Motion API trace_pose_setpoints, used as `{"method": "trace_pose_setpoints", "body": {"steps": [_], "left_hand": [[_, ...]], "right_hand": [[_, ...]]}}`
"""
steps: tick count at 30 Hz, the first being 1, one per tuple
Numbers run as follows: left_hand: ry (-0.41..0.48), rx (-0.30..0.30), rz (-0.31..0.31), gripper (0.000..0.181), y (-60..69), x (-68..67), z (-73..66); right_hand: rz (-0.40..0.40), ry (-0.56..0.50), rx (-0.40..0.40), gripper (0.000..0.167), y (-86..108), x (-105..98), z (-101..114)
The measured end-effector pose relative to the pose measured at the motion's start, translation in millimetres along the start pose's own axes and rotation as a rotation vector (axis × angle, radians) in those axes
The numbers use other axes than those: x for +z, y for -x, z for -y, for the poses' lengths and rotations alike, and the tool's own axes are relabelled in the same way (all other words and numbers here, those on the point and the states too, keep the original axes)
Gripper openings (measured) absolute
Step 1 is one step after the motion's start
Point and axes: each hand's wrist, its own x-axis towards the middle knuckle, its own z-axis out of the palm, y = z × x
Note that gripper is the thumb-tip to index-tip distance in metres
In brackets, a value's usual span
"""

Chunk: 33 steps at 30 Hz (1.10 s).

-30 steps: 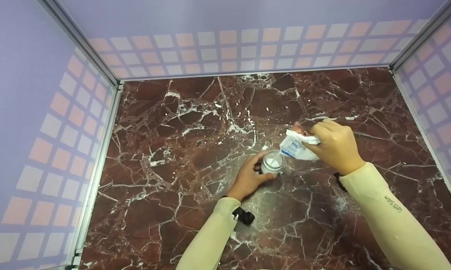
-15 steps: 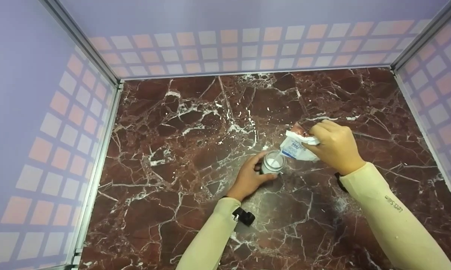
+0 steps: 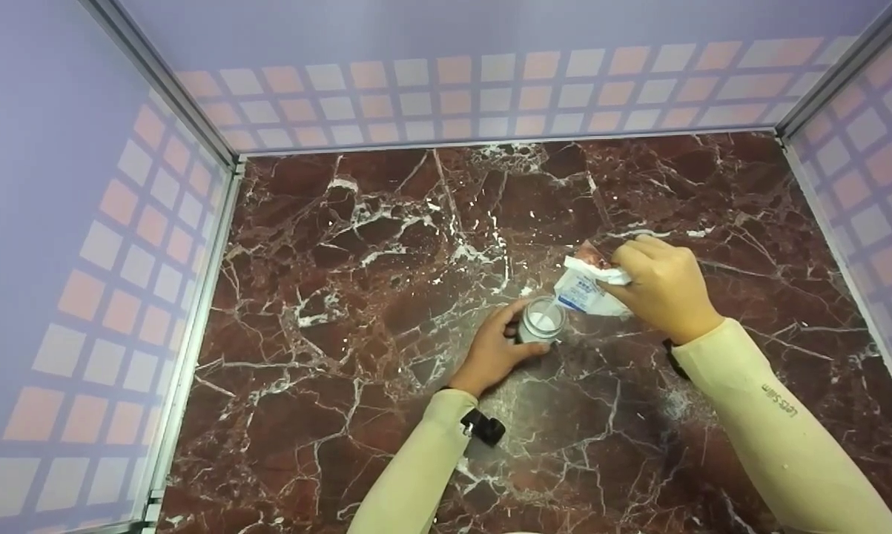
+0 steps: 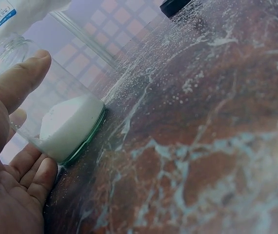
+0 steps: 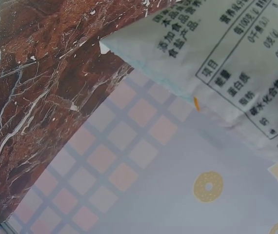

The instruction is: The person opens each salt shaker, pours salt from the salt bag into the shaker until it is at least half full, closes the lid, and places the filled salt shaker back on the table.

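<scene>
Marbled tbl (image 3: 282, 415): L fingers (image 4: 44, 178) round jar (image 4: 61, 87) w/ white powder (image 4: 66, 124); R fingers (image 3: 627, 258) grip bag (image 3: 583, 291).

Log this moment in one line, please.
left hand: holds glass jar | right hand: grips printed bag, tipped toward jar | jar: partly filled, white contents | tabletop: white grains scattered

Screened booth (image 3: 446, 33): checked lilac panels (image 3: 38, 215) left of left hand (image 3: 494, 350), right of right hand (image 3: 664, 285), beyond both; marbled tabletop (image 3: 275, 437) beneath.
</scene>
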Motion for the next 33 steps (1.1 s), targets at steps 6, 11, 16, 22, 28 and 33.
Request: {"method": "trace_pose_setpoints", "body": {"steps": [6,11,16,22,28,33], "left_hand": [[-0.011,0.004,0.008,0.078,0.6,0.0,-1.1],[-0.015,0.013,0.014,0.078,0.7,-1.0,-1.3],[-0.016,0.017,0.013,0.079,-0.4,-1.2,0.0],[-0.023,0.013,0.011,0.081,-0.1,-0.5,0.8],[-0.007,0.010,0.006,0.078,0.3,0.7,0.5],[-0.002,0.011,0.004,0.077,0.1,0.8,-1.2]], "right_hand": [[0.001,-0.002,-0.003,0.042,0.4,-1.9,0.2],[0.000,0.005,-0.003,0.043,0.9,-3.1,-0.3],[-0.001,0.001,-0.002,0.040,-0.1,-3.3,-0.7],[-0.008,-0.003,-0.005,0.042,-0.5,-3.8,-0.5],[-0.012,0.003,-0.005,0.040,-0.7,-3.4,-0.7],[-0.015,0.006,-0.012,0.040,-0.9,-3.4,-0.4]]}}
